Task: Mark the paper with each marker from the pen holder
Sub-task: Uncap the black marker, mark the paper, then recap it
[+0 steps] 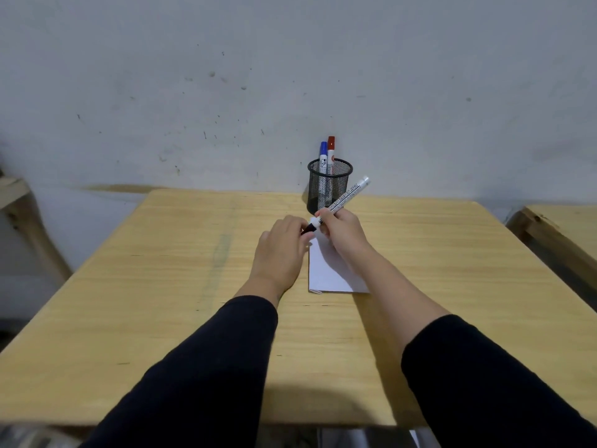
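Note:
A white-barrelled marker (347, 197) with a black cap slants up to the right above the white paper (326, 273). My right hand (342, 232) grips its barrel near the lower end. My left hand (284, 244) pinches the black cap at the tip. The paper lies flat on the wooden table (161, 286), partly hidden by my right wrist. Behind my hands stands a black mesh pen holder (328, 185) with a blue-capped marker (323, 156) and a red-capped marker (331, 151) upright inside.
A grey wall runs right behind the table. Another wooden surface (562, 231) stands at the right edge, and a wooden frame (19, 202) at the left.

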Demonstrator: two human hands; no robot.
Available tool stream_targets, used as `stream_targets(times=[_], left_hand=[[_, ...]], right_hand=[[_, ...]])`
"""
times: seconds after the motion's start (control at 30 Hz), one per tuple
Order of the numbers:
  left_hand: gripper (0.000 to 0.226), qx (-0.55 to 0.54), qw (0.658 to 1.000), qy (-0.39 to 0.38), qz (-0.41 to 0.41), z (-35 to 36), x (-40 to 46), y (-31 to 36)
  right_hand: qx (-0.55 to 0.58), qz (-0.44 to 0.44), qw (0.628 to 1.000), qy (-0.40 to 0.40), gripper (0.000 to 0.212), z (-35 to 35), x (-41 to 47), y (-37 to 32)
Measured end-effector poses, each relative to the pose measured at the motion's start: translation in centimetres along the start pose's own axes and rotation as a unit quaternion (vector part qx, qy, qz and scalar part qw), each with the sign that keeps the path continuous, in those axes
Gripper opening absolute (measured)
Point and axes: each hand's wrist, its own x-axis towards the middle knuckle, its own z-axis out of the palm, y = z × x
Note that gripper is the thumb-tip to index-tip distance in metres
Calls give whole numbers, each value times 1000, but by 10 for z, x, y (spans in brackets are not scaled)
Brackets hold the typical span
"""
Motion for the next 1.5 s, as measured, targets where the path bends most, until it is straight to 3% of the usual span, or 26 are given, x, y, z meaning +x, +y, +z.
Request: stream_targets(times=[0.17, 0.37, 0.53, 0.67, 0.77, 0.97, 1.1, 1.3, 1.5], left_hand=[[23, 16, 1000, -6, 0, 0, -3, -1], [32, -62, 997, -22, -50, -5, -6, -1], [39, -145, 980, -36, -130, -6, -5, -8], [38, 59, 995, -18, -78, -3, -4, 0], [34, 136, 987, -16, -89, 5, -3, -2], [31, 144, 982, -51, -109, 9, -2, -8], [46, 56, 995, -25, -77, 9, -4, -8], [62, 81, 984, -150, -54, 12, -1, -12], [64, 88, 980, -164, -69, 12, 3, -11]], right_hand=[[-10, -9, 999, -29, 25, 7, -6, -5], [9, 5, 998, -65, 24, 9, -2, -1], [169, 33, 985, -2, 30, 6, 2, -2], [114, 12, 993, 34, 28, -11, 12, -5], [106, 15, 993, 40, 27, -14, 14, -3], [81, 11, 995, 52, 22, -13, 17, 2], [72, -5, 994, 84, 21, -13, 20, 0], [138, 0, 985, 103, 21, -4, 31, -3], [100, -27, 992, 74, 24, 3, 36, 11]])
